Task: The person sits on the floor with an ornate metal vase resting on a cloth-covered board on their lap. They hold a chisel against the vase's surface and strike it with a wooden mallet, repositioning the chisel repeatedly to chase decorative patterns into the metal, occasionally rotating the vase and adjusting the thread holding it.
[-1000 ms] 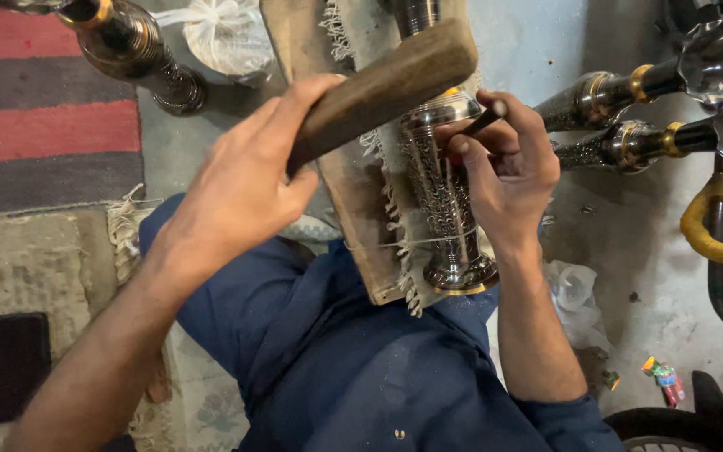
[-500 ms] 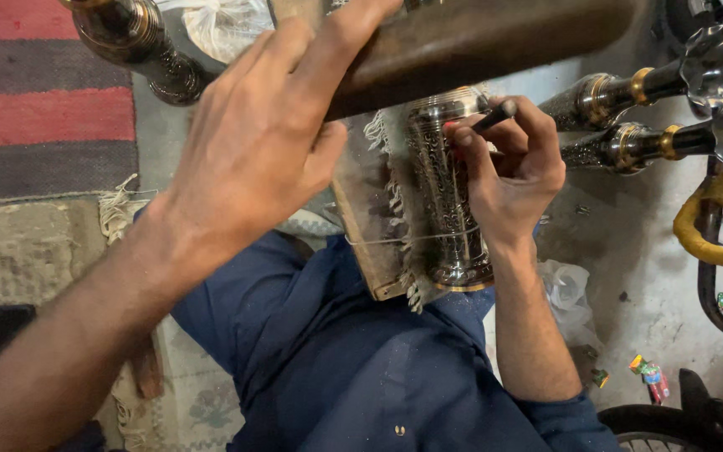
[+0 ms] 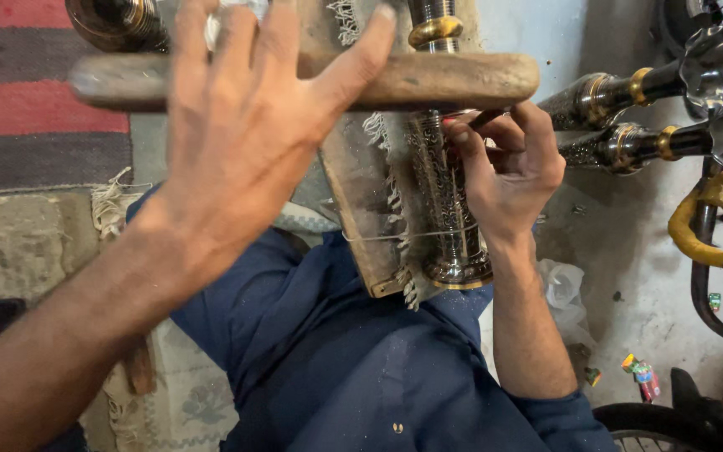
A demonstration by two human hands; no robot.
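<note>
Engraved metal stem (image 3: 443,188) lies on fringed wooden board (image 3: 360,180) across lap, long axis running away from body. Right hand (image 3: 508,167) pinches thin dark tool (image 3: 485,119), tip at stem's upper part. Left hand (image 3: 248,134) grips wooden mallet (image 3: 428,81), held crosswise above stem, directly over tool.

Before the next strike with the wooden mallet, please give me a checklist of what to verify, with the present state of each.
1. Left hand grips the wooden mallet: ok.
2. Right hand holds the thin tool against the engraved metal tube: ok.
3. Tube lies on the wooden board: ok.
4. Right fingers clear of the mallet's path: not ok, they sit just beneath it.
5. Tool tip position: cannot tell, hidden.
</note>
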